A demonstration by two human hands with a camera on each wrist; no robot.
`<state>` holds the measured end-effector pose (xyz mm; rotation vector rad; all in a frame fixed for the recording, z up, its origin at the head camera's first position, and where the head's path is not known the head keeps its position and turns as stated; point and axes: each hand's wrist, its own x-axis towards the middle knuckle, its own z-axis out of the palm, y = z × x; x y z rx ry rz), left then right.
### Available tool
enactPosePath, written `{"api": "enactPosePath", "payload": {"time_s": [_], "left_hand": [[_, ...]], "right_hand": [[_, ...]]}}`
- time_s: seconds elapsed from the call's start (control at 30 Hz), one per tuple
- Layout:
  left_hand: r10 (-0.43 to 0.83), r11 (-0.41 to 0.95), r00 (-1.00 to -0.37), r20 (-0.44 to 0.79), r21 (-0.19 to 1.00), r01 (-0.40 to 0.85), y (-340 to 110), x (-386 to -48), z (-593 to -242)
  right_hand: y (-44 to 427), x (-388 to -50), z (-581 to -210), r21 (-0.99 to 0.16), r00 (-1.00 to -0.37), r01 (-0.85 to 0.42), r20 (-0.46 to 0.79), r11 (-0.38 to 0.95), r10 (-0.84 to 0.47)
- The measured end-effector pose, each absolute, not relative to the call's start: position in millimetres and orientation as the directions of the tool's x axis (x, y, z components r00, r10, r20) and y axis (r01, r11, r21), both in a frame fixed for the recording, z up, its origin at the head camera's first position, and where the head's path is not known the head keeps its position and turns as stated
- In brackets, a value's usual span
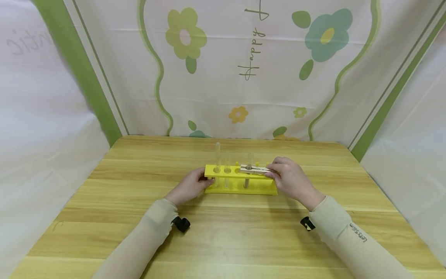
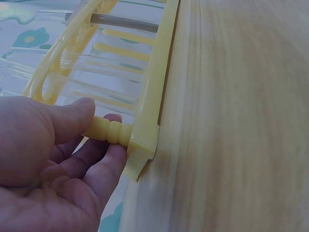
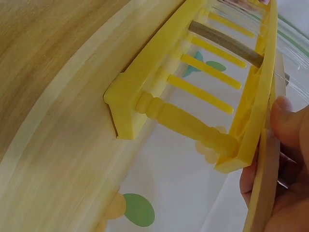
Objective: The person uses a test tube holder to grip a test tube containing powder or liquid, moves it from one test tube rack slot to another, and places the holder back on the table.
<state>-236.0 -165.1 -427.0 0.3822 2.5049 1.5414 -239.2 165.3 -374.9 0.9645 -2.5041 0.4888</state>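
Note:
A yellow test tube rack (image 1: 259,191) stands on the table. My left hand (image 1: 189,186) pinches the turned post (image 2: 113,131) at its left end. Two clear test tubes stand toward that end, a taller-standing one (image 1: 218,155) and a lower one (image 1: 227,182). Right of them, a test tube (image 1: 246,183) shows a grey-brown filling in its lower part. My right hand (image 1: 290,180) holds a wooden test tube clamp (image 1: 258,170) level over the rack's top plate, its jaws around this filled tube just above the plate. The tube's lower part sits inside the rack.
Several yellow pegs (image 3: 207,70) rise from the back of the rack's base. The wooden table (image 1: 223,240) runs to a fabric backdrop (image 1: 212,89) with printed flowers, and fabric walls stand at both sides. A black wrist device (image 1: 181,224) sits at the left sleeve.

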Motion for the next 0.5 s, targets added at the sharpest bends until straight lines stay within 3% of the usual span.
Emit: {"api": "enactPosePath", "payload": {"time_s": [0.5], "left_hand": [[0.31, 0.437, -0.951, -0.014, 0.89, 0.13, -164.9, -235.1, -425.1]], "right_hand": [[164.4, -238.9, -373.0, -0.146, -0.659, -0.694, 0.522, 0.705, -0.541]]}}
